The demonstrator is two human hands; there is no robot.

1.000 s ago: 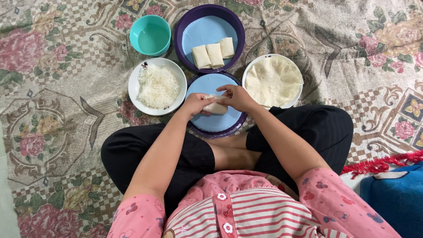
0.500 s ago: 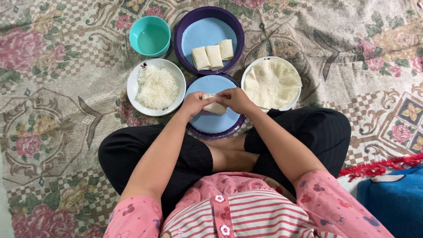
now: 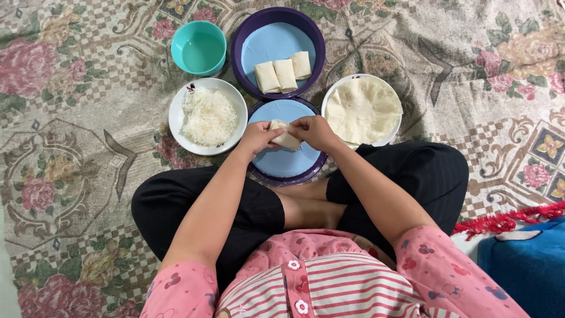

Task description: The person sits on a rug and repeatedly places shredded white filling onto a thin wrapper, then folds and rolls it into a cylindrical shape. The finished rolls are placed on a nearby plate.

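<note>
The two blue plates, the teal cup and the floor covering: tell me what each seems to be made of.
Near plate and far plate: probably plastic or melamine, flat matte blue centre with a dark purple rim. Teal cup: likely plastic, smooth, uniformly coloured, faint sheen. Floor covering: woven textile, a rug with a flowered pattern and soft wrinkles. Both hands, left and right, hold a pale wrapper roll.

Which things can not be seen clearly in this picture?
- Head view: the roll is partly covered by the left hand and right hand; its filling is hidden.
- The near blue plate is partly hidden by both hands.
- The teal bowl: whether it holds liquid is unclear.
- The blue object is cut off by the right edge.
</note>
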